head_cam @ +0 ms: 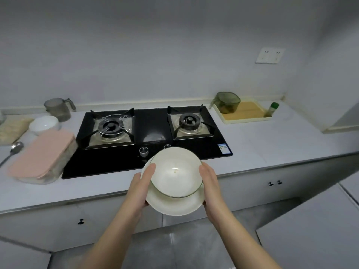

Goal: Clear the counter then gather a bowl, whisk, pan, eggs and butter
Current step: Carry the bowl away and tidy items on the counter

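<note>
- White, smooth-topped kitchen counter [272, 140] runs left to right along the wall, with a metal strip on its front edge.
- Black glass two-burner gas hob [153, 121] is set into the counter's middle.
- Grey translucent plastic jug [58, 109] stands upright at the back left.
- White round ceramic bowl [45, 124] sits just in front of the jug.
- Clear container with a pink flat lid [41, 154] lies beside the hob's left edge.
- Metal spoon [14, 149] lies at the far left, near a beige textured mat [13, 129].
- Cream rectangular tray [246, 119] rests at the back right.
</note>
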Demonstrator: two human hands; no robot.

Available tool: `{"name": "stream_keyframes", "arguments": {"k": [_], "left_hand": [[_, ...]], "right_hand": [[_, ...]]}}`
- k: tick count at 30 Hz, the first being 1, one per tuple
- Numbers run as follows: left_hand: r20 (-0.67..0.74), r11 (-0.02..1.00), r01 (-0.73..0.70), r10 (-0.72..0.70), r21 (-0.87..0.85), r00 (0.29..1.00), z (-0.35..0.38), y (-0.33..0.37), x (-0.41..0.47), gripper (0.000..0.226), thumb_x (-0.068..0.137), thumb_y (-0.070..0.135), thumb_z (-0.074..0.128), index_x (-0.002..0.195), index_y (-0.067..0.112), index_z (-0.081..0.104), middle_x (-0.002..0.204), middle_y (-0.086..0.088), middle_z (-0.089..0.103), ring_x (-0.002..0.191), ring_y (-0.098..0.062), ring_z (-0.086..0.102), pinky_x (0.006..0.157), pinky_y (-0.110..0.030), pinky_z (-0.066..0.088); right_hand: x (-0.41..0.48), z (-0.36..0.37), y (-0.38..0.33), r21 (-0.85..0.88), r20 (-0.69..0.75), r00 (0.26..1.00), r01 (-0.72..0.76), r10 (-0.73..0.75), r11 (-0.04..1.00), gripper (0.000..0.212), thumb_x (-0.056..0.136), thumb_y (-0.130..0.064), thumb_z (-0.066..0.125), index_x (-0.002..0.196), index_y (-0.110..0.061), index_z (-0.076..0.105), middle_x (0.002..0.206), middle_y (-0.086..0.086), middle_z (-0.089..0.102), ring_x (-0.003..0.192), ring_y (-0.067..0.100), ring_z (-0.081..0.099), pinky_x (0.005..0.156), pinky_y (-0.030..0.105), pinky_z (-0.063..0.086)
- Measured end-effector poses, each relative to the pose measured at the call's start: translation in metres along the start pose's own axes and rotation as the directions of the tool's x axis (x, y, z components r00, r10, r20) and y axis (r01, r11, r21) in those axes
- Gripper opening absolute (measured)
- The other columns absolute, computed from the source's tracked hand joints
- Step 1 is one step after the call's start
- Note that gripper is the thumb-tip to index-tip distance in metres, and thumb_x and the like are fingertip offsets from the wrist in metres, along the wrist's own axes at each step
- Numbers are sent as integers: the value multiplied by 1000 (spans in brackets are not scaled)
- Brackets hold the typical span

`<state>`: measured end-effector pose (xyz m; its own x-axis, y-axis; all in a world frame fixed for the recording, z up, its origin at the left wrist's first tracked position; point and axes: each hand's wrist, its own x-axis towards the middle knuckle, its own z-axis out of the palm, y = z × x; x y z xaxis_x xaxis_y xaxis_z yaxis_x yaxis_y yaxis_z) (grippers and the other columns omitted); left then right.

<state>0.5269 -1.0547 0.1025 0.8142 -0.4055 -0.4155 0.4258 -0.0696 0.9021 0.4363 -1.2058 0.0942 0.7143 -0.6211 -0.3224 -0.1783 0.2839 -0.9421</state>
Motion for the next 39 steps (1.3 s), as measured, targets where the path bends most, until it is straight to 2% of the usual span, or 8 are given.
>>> {"name": "stream_keyframes", "arguments": {"k": [4,12,19,23,26,31,34,39], "left_hand": [[5,999,-41,41,21,999,81,0,20,31,93,50,43,107,32,65,97,3,74,93,-20,68,86,-46,53],[53,998,-52,51,31,997,246,1,44,33,95,48,39,105,31,66,97,3,74,91,-18,69,75,-37,55],[111,998,-10,4,62,994,344,-1,79,35,94,50,41,109,30,65,99,3,73,95,-19,68,83,-42,54],[135,997,54,-60,49,989,388,0,115,33,93,49,46,112,29,62,105,3,70,99,-19,65,85,-41,54],[152,992,105,-114,64,982,414,1,152,41,90,54,49,118,25,58,111,1,67,102,-21,63,92,-45,51],[267,982,130,-162,135,950,473,14,220,55,85,61,51,122,21,55,113,-1,65,102,-21,62,88,-40,52],[340,979,107,-162,174,927,508,23,258,63,82,65,51,126,21,56,116,-1,66,104,-21,62,91,-42,52],[424,962,114,-213,246,880,558,21,307,88,58,79,56,122,18,59,113,-1,69,104,-21,65,95,-43,51]], "right_hand": [[42,-68,-17,18,22,1000,14,-14,1000,39,94,-46,49,131,-35,44,123,-14,54,111,7,55,98,39,47],[112,-215,-66,-27,16,999,35,-34,999,49,86,-54,51,132,-36,47,123,-12,55,111,11,56,94,39,49],[158,-303,-79,-7,-42,999,-14,14,1000,67,68,-66,51,129,-42,47,129,-9,54,115,17,55,100,48,46],[197,-337,-84,11,-107,993,-46,47,999,61,72,-65,51,129,-43,46,130,-9,53,116,18,53,101,48,45],[226,-358,-89,7,-143,988,-58,58,998,46,87,-57,48,130,-41,43,133,-6,50,117,20,52,101,49,45],[292,-395,-108,37,-262,961,-84,91,996,47,93,-49,46,137,-35,40,137,-6,46,122,20,47,106,47,40],[330,-417,-117,35,-318,946,-54,62,998,60,86,-54,49,140,-31,39,142,-6,44,127,19,45,109,46,37],[371,-449,-113,80,-436,894,-76,104,994,53,95,-47,43,143,-26,37,145,-6,41,131,18,40,113,44,32]]}}
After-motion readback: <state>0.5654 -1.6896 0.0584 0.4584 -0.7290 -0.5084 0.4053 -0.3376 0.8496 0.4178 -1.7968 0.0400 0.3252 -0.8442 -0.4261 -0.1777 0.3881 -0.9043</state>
